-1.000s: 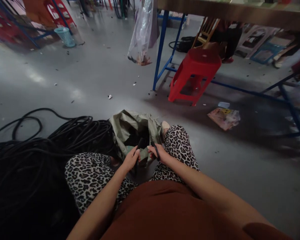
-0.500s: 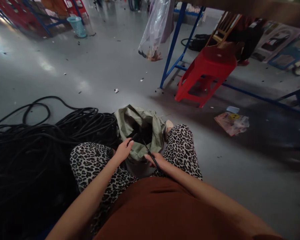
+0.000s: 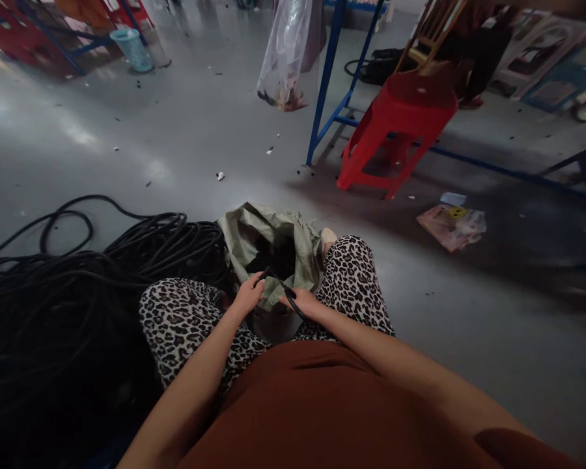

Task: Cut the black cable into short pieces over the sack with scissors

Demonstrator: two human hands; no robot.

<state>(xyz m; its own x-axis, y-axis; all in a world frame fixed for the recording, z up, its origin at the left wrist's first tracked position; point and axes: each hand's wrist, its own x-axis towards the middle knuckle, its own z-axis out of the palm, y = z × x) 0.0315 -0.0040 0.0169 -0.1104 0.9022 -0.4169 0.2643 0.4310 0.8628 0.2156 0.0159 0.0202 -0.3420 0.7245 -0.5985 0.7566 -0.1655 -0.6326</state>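
Observation:
My left hand (image 3: 250,293) is closed on a short end of black cord (image 3: 262,276) that sticks up past the thumb. Closed round dark-handled scissors (image 3: 293,303), my right hand (image 3: 303,302) is just to the right. The thin blades point up and left to the cord, and the tips meet or overlap it; I cannot tell whether they cut into it. Both hands are over the near rim of an open green woven sack (image 3: 305,251) between my knees. Dark pieces (image 3: 278,257) lie inside the sack, too dim to make out singly.
A big heap of black cord (image 3: 141,247) spreads over the floor at my left. Ahead right stand a red plastic stool (image 3: 410,98) and a blue table frame (image 3: 325,85). A clear plastic bag (image 3: 288,58) hangs beside the frame. Plastic packets (image 3: 452,225) lie at right.
My hands have come closer together, and the scissor blades have moved up to the cord in my left hand. Both hands are nearer the sack's front rim. The view has shifted slightly.

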